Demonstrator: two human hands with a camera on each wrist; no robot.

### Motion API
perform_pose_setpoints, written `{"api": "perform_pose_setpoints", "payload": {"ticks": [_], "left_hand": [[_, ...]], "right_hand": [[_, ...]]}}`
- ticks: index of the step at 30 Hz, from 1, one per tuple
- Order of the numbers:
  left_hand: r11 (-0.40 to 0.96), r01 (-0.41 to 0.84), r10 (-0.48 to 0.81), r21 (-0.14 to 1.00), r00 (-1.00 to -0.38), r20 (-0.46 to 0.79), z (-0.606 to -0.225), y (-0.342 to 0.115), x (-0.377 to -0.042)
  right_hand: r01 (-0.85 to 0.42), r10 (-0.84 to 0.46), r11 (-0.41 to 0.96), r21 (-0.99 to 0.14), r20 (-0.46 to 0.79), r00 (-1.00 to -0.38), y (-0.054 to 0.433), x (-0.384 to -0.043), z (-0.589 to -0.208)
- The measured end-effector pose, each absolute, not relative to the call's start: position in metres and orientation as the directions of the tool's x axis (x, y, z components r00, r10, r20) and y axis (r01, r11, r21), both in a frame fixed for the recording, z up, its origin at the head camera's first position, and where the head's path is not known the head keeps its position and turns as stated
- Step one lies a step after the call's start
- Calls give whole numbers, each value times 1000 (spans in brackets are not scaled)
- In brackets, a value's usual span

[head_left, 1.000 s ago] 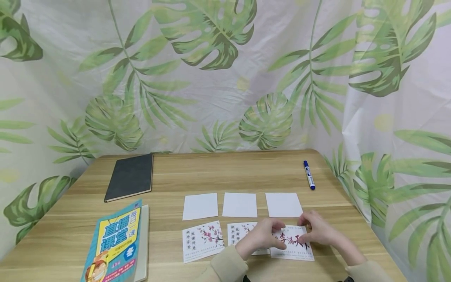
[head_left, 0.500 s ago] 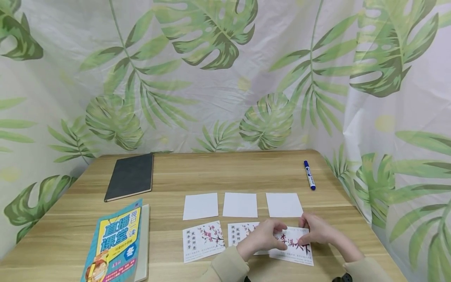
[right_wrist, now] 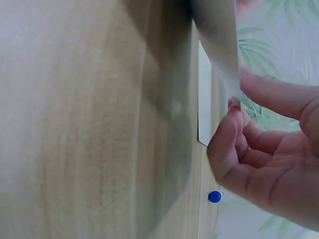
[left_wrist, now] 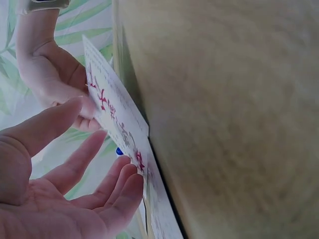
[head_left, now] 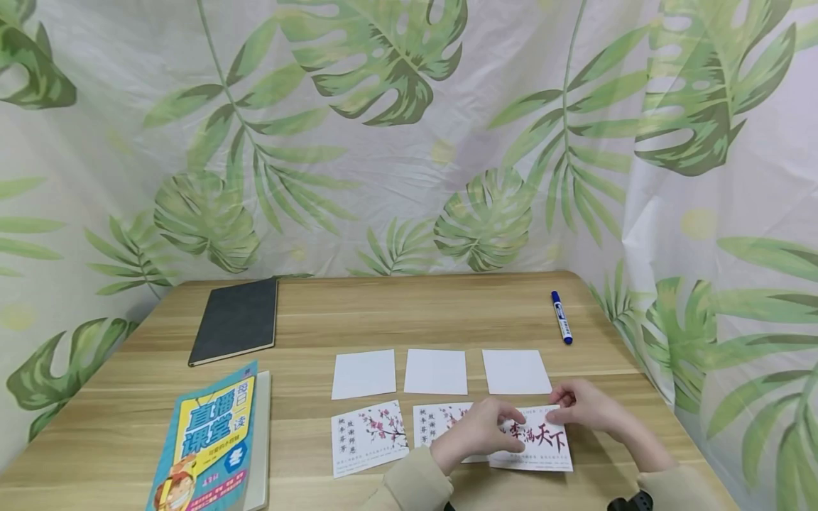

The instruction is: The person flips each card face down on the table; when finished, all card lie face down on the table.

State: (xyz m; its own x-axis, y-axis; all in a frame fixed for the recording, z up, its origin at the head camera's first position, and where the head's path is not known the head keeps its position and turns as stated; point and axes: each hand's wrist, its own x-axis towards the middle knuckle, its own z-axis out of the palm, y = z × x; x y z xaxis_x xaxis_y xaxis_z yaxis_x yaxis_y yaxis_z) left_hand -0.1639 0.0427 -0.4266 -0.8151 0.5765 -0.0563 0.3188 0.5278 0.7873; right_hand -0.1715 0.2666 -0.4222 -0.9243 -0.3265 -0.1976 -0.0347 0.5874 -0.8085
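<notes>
My right hand point(head_left: 586, 406) pinches the far right edge of a white card printed with red and black characters point(head_left: 537, 443). In the left wrist view this card point(left_wrist: 112, 99) tilts up off the table on the right hand's side. My left hand point(head_left: 481, 429) lies at the card's left end with fingers spread and bent a little; whether its fingertips touch the card cannot be told. Partly under that hand is a plum-blossom card point(head_left: 434, 424), overlapped by the held card. Another blossom card point(head_left: 369, 438) lies to the left.
Three blank white cards lie in a row behind: left card point(head_left: 364, 374), middle card point(head_left: 436, 371), right card point(head_left: 516, 371). A blue-capped marker point(head_left: 562, 318) is at the back right. A dark notebook point(head_left: 236, 319) and a colourful book point(head_left: 207, 440) lie on the left.
The right hand has moved slightly right and away from me, taking the card's right side with it. The left hand has barely moved.
</notes>
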Motion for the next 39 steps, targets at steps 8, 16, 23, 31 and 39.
{"api": "perform_pose_setpoints", "payload": {"ticks": [8, 16, 23, 31, 39], "left_hand": [[516, 332, 572, 790, -820, -29, -425, 43, -165], [508, 307, 545, 805, -838, -24, -418, 40, -165], [468, 236, 502, 852, -864, -37, -418, 41, -163], [418, 243, 513, 875, -858, -7, -413, 43, -161], [352, 157, 486, 923, -873, -37, -410, 45, -160]], "right_hand": [[159, -340, 274, -949, -250, -906, 269, -169, -414], [144, -357, 177, -974, -199, -913, 270, -170, -417], [97, -447, 115, -989, -139, -884, 273, -169, -419], [50, -459, 127, -991, -103, -882, 267, -167, -419], [-5, -483, 196, -981, -92, -871, 257, -170, -424]]}}
